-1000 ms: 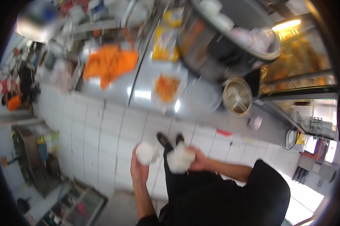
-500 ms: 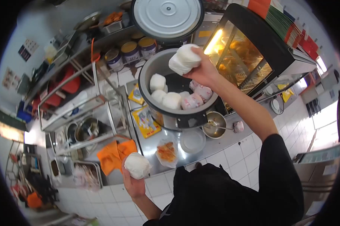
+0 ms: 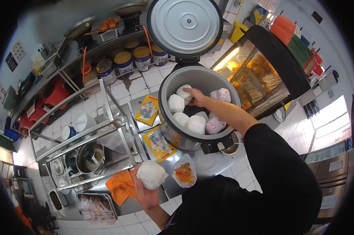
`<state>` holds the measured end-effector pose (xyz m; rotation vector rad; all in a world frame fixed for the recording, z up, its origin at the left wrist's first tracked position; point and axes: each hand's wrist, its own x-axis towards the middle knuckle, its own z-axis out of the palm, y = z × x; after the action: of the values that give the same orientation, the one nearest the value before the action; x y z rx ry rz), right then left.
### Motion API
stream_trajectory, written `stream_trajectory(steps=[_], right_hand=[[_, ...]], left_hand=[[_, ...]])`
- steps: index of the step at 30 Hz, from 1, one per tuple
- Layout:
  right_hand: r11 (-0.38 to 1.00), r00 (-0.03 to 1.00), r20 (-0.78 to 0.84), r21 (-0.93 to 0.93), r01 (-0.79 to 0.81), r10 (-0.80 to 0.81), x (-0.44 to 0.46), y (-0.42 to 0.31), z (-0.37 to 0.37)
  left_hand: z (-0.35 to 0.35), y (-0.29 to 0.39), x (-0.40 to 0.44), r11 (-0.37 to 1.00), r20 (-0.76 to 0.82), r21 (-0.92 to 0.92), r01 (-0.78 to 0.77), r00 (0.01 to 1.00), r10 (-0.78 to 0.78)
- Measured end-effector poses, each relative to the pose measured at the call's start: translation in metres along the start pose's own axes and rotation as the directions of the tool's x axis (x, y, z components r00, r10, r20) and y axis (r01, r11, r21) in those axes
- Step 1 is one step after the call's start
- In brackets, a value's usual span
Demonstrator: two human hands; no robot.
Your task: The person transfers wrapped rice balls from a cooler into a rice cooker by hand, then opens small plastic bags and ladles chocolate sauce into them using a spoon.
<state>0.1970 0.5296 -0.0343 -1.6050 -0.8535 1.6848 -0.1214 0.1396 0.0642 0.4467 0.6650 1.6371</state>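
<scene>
My left hand [image 3: 146, 196] is closed around a round white paper-wrapped bundle [image 3: 152, 174], held above the counter's front edge. My right hand [image 3: 198, 97] reaches into a large round cooker pot [image 3: 168, 84] with its lid [image 3: 184, 23] raised. Its fingers are on a white wrapped bundle [image 3: 183, 93] at the pot's left inner side; their undersides are hidden. Around it lie several similar bundles, some plain white [image 3: 195, 124] and some with red print [image 3: 215, 125]. What the bundles contain is covered by the wrapping.
Right of the pot stands a lit glass display warmer [image 3: 259, 74] with fried food. Yellow packets [image 3: 159, 144], a bag of orange-coloured food [image 3: 184, 173] and an orange cloth [image 3: 120, 186] lie on the counter. A metal rack [image 3: 106, 129] stands left; several paint-like tins [image 3: 123, 62] sit behind.
My right hand has moved from above the pot down into it with white wrapped bundle. My left hand still holds its bundle, slightly lower and further right. The view has shifted.
</scene>
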Motion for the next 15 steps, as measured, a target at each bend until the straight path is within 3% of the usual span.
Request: stream_trajectory(steps=[2, 5, 6, 9, 12, 15], right_hand=[[0.988, 0.988, 0.096, -0.106, -0.108, 0.118, 0.007, -0.008, -0.003], [0.94, 0.954, -0.107, -0.173, -0.294, 0.278, -0.015, -0.041, 0.016], [0.925, 0.941, -0.099, -0.174, -0.337, 0.324, -0.009, -0.044, 0.013], [0.918, 0.935, -0.035, -0.181, -0.352, 0.352, 0.006, -0.043, 0.006], [0.944, 0.932, 0.175, -0.152, -0.292, 0.316, 0.015, -0.04, 0.009], [0.95, 0.943, 0.131, -0.107, -0.294, 0.306, 0.021, -0.042, 0.024]], left_hand=[[-0.002, 0.004, 0.004, 1.0, -0.023, 0.005, 0.026, 0.999, -0.026], [-0.001, 0.006, 0.01, 0.999, -0.059, 0.021, 0.04, 0.997, -0.039], [-0.002, 0.007, 0.012, 0.999, -0.063, 0.022, 0.037, 0.997, -0.035], [-0.01, 0.007, 0.017, 0.999, -0.083, 0.002, 0.046, 0.996, -0.045], [-0.012, 0.004, 0.02, 0.999, -0.125, 0.0, 0.047, 0.991, -0.046], [0.004, 0.0, 0.021, 0.999, -0.142, 0.026, 0.04, 0.989, -0.035]])
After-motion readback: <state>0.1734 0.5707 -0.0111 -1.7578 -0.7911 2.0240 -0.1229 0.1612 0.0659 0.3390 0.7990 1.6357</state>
